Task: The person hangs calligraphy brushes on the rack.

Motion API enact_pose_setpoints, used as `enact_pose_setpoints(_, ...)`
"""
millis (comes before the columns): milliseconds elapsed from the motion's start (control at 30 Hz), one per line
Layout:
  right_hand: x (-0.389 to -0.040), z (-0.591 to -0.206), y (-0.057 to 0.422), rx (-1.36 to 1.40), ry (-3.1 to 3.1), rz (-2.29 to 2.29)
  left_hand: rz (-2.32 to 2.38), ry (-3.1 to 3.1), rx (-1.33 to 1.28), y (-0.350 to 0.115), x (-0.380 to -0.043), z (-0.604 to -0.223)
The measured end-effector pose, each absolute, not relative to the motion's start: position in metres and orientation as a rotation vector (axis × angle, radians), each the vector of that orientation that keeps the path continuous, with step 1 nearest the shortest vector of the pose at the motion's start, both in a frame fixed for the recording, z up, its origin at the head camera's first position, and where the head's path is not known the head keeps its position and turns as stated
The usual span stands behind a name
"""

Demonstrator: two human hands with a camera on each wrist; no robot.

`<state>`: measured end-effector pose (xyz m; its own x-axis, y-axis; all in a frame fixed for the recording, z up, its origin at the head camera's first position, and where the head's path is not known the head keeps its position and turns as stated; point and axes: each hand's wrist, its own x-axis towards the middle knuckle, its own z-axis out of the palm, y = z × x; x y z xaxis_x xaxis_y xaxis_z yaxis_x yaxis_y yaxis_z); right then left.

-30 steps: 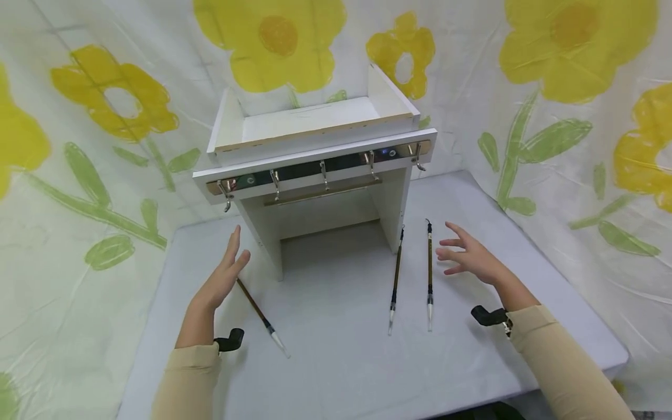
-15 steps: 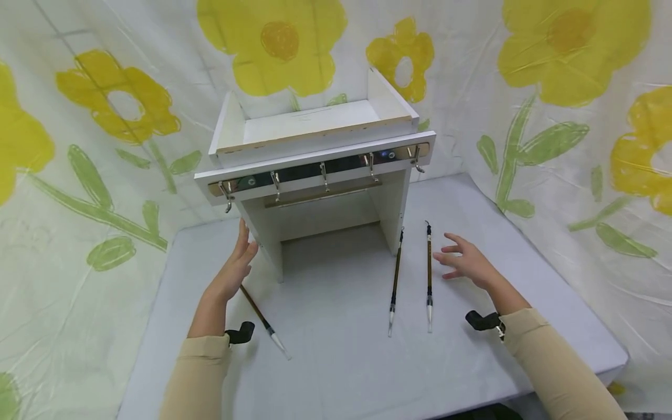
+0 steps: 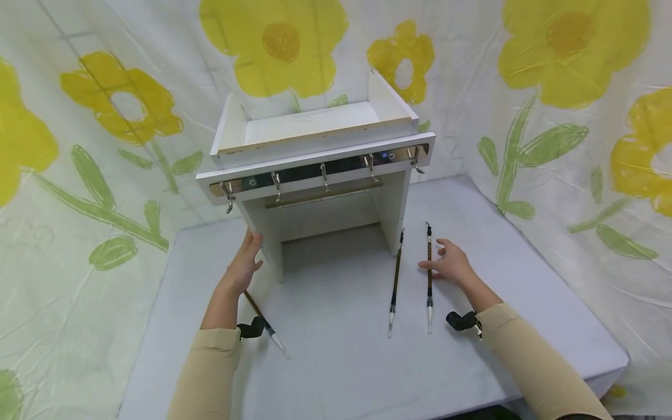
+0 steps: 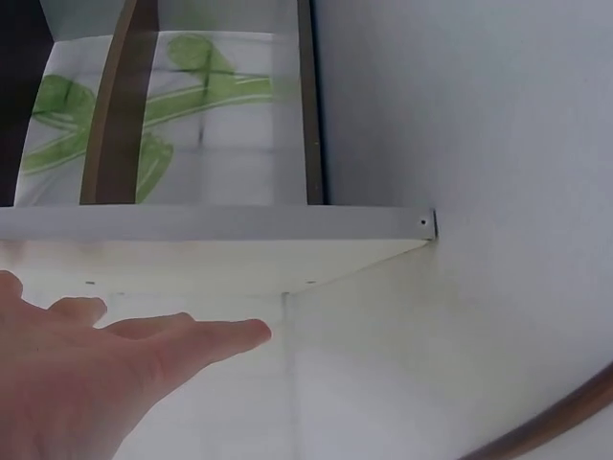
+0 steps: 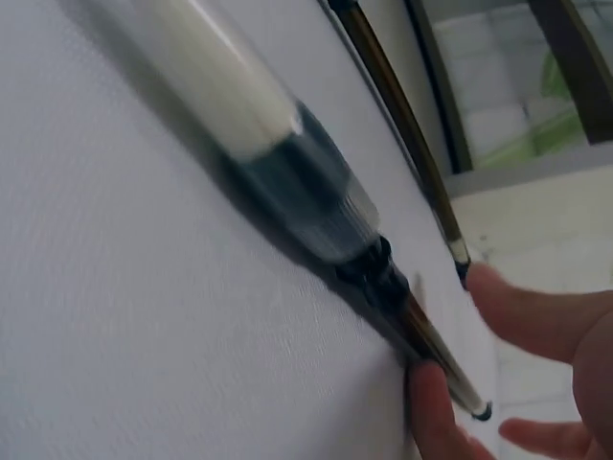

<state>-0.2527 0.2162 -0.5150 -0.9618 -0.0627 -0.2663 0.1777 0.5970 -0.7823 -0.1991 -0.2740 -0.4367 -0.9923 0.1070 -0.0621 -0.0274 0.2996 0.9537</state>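
A writing brush (image 3: pixel 429 293) with a dark handle and clear tip cap lies on the table. My right hand (image 3: pixel 454 265) is over its handle, thumb and fingers apart; in the right wrist view one fingertip (image 5: pixel 433 391) is right at the handle, the thumb clear of it. My left hand (image 3: pixel 240 271) is beside the left side panel (image 3: pixel 265 239) of a white wooden rack, and in the left wrist view its fingers (image 4: pixel 225 337) are extended near that panel. A brown brush (image 3: pixel 262 317) lies by the left wrist, its upper end hidden.
The rack's front board carries a shiny rail (image 3: pixel 301 173) with several hooks, below an open top tray (image 3: pixel 315 122). Another dark brush (image 3: pixel 396 274) lies between the rack's right panel and my right hand. A flower-patterned curtain (image 3: pixel 525 134) stands behind the table (image 3: pixel 336 361).
My right hand has moved left and down, over the right-hand brush. My left hand has moved right, closer to the rack's left panel. The brushes and rack stay put.
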Motion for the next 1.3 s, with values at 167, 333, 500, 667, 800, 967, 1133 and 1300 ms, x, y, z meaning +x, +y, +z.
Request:
enact_pose_setpoints(167,-0.255,-0.516,0.207,0.091,2.693,-1.180,1.787,2.435,0.029,-0.274,-0.201,-0.441)
enact_pose_setpoints(333,-0.253,-0.513,0.206,0.128,2.607,-1.291,1.800,2.425,0.029,-0.272,-0.203,-0.441)
enact_pose_setpoints(500,-0.248,-0.504,0.210,0.140,2.504,-1.419,1.785,2.431,0.016,-0.267,-0.203,-0.439)
enact_pose_setpoints(667,-0.245,-0.491,0.212,0.125,2.436,-1.604,1.774,2.428,-0.006,-0.267,-0.202,-0.438)
enact_pose_setpoints(800,-0.243,-0.478,0.209,0.090,2.477,-1.728,1.788,2.402,-0.015,-0.268,-0.199,-0.437)
enact_pose_setpoints(967,-0.230,-0.458,0.199,-0.059,2.595,-1.934,1.802,2.393,0.001,-0.269,-0.199,-0.437)
enact_pose_setpoints(1133,-0.204,-0.429,0.179,-0.437,2.687,-2.213,1.787,2.405,0.003,-0.272,-0.200,-0.439)
enact_pose_setpoints(1300,-0.177,-0.395,0.163,-0.822,2.679,-2.335,1.742,2.413,0.001,-0.270,-0.200,-0.438)
